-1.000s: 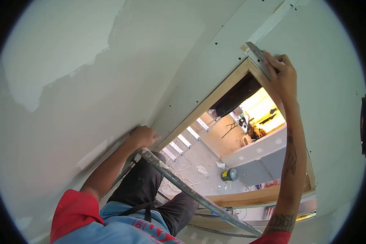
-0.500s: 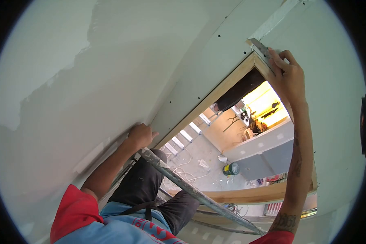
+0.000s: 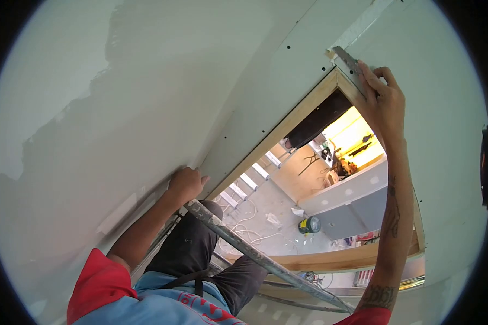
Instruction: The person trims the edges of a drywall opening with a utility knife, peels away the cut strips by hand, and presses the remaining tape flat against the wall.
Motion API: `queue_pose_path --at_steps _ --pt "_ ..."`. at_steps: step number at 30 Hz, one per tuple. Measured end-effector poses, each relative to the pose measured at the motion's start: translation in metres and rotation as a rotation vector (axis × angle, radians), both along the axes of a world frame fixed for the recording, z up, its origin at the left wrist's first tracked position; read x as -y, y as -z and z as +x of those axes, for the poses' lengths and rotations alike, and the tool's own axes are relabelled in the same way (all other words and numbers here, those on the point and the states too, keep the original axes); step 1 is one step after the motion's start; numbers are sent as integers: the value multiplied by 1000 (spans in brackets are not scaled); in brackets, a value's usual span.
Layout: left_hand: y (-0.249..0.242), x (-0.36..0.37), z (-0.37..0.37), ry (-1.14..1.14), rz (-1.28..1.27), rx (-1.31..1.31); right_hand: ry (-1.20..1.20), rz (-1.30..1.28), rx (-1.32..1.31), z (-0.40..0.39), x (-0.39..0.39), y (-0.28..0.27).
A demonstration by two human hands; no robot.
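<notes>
Scraper [image 3: 346,59] in right hand [image 3: 384,96] — shirt lettering [image 3: 210,311], unclear

Wall [image 3: 152,141], pale grey, 8 to 11 o'clock; lighter, ragged-edged patch [image 3: 54,70] at 10. Green-grey board [image 3: 444,119], 12 to 3 o'clock, dark dots. Timber frame [image 3: 293,122], light wood, around opening right of centre. Beyond: grey floor [image 3: 276,203], loose white cable [image 3: 252,235], ladder [image 3: 246,181] with pale rungs, green bucket [image 3: 309,225] towards 4 o'clock, low spotted partition [image 3: 341,192], bright yellow light [image 3: 344,130] towards 2.

Right hand [image 3: 384,98] holding blade [image 3: 346,58], by wooden frame [image 3: 299,114] — left hand [image 3: 186,184] near rail [image 3: 245,246]; bucket [image 3: 309,225] below
</notes>
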State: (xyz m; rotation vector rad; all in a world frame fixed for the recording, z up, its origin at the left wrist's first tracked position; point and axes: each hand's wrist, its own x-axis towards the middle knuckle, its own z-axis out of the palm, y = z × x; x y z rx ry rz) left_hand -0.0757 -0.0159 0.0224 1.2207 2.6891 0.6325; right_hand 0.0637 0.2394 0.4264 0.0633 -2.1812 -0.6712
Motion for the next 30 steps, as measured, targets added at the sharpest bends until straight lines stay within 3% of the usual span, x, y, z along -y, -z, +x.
queue_pose_path --at_steps 21,30 --pt "9 -3 0 -50 -4 -68 2 140 0 -2 -16 1" --pt "7 0 0 -35 8 -138 59 69 61 2 -10 0"
